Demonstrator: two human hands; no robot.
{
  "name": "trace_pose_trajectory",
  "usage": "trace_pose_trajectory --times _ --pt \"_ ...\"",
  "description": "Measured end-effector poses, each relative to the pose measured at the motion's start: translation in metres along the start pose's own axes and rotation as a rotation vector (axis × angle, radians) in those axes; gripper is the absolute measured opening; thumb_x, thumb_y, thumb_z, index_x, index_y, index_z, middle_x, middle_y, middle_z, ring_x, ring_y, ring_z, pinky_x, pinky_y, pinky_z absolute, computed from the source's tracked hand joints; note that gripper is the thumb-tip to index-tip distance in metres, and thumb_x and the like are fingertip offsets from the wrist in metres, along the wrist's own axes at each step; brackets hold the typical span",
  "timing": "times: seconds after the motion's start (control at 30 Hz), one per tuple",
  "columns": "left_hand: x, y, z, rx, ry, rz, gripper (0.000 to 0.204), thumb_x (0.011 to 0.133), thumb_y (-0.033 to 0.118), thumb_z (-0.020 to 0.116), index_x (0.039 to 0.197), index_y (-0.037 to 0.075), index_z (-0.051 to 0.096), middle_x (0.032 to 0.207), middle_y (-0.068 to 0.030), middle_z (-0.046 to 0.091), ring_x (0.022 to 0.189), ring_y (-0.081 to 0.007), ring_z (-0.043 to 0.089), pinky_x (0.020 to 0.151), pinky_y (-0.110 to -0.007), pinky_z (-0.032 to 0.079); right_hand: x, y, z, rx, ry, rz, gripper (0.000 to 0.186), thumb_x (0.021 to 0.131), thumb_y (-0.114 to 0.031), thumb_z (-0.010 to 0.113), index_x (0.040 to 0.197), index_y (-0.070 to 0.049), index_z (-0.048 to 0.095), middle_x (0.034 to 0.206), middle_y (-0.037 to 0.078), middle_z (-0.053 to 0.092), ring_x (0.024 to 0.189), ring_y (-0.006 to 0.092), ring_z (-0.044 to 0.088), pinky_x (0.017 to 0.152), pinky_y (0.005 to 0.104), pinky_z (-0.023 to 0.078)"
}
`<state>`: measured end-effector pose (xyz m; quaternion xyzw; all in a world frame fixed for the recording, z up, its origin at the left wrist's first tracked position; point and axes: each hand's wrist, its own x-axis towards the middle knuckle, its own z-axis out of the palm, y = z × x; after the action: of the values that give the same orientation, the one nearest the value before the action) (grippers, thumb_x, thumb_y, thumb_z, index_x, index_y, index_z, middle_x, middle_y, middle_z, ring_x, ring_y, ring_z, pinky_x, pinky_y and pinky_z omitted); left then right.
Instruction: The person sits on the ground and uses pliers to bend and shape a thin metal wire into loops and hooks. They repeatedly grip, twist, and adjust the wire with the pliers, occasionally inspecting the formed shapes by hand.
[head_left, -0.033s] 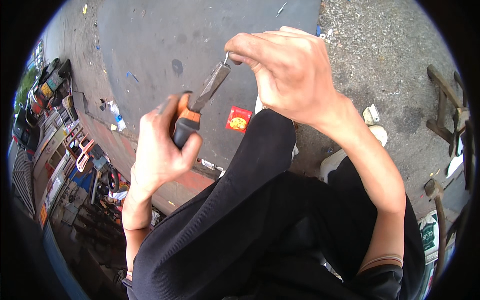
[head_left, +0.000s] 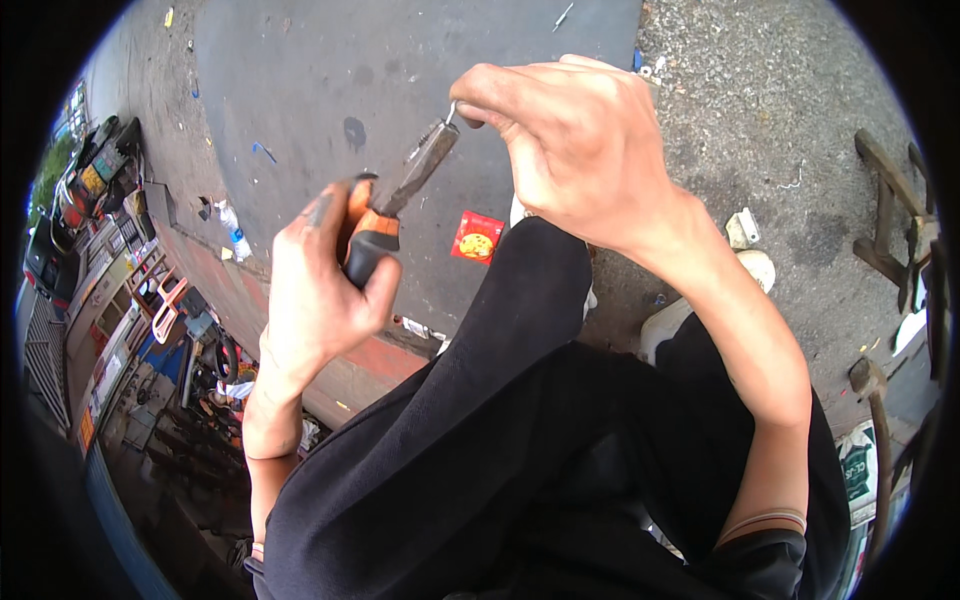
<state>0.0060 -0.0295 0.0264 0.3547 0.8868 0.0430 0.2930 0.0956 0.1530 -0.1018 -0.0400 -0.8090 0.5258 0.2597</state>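
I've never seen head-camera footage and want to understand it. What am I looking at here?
There's no machine: these are a person's own bare hands. The view comes from a wide fisheye camera worn on their head, looking down, so straight edges bend. The left hand holds pliers with orange and black handles. The right hand pinches a thin metal piece at the pliers' tip. Below, a red packet lies on the grey surface, beyond the knee in black trousers.

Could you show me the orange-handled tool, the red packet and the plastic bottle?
Orange-handled tool (head_left: 378,224): head view, on the orange part of its handle.
Red packet (head_left: 478,239): head view, middle of its upper face.
Plastic bottle (head_left: 234,232): head view, on its body.
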Motion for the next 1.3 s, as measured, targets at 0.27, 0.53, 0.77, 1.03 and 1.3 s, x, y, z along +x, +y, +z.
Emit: trace_pose_trajectory --times 0.27,0.53,0.77,1.03,1.3 --pt "0.001 -0.003 -0.007 -0.847 -0.392 -0.18 0.056 0.073 0.002 0.047 0.127 -0.01 0.056 0.097 -0.014 0.071 0.077 -0.017 0.062 0.073 -0.031 0.05 0.009 0.005 -0.005 -0.078 0.003 -0.178 0.027 0.076 0.003 0.069 0.1 -0.009 0.069 0.081 0.003 0.072 0.067 0.0208 0.067 0.057 0.0325 0.044" --pt "-0.001 0.003 -0.001 -1.472 -0.753 -0.331 0.078 0.072 0.023 0.055 0.136 -0.02 0.043 0.111 -0.0339 0.065 0.095 -0.0334 0.068 0.089 -0.041 0.054 0.009 0.008 -0.002 0.048 0.055 -0.16 0.033 0.072 0.007 0.067 0.102 -0.007 0.069 0.081 0.004 0.072 0.064 0.0202 0.064 0.055 0.0323 0.041" --pt "-0.004 0.005 -0.001 -1.677 -0.803 -0.376 0.079 0.074 0.016 0.054 0.141 -0.021 0.036 0.126 -0.0433 0.054 0.121 -0.0475 0.057 0.095 -0.052 0.053 0.007 0.009 0.0 0.148 0.037 -0.132 0.024 0.082 0.003 0.065 0.104 -0.007 0.068 0.083 0.005 0.073 0.068 0.0202 0.068 0.06 0.0319 0.046" --pt "-0.007 0.008 0.0 -1.728 -0.832 -0.394 0.08 0.075 0.015 0.056 0.142 -0.021 0.032 0.135 -0.0462 0.045 0.131 -0.0534 0.048 0.095 -0.053 0.053 0.008 0.006 -0.002 0.275 -0.009 -0.058 0.015 0.091 -0.002 0.064 0.104 -0.007 0.069 0.087 0.005 0.073 0.069 0.0181 0.066 0.06 0.0311 0.048" --pt "-0.011 0.008 -0.002 -1.751 -0.778 -0.386 0.074 0.076 0.004 0.055 0.142 -0.019 0.034 0.137 -0.0434 0.046 0.127 -0.0556 0.051 0.092 -0.053 0.055 0.009 0.004 -0.002 0.263 -0.031 -0.059 0.014 0.09 -0.003 0.065 0.102 -0.007 0.07 0.085 0.004 0.072 0.064 0.0177 0.06 0.059 0.0308 0.047"
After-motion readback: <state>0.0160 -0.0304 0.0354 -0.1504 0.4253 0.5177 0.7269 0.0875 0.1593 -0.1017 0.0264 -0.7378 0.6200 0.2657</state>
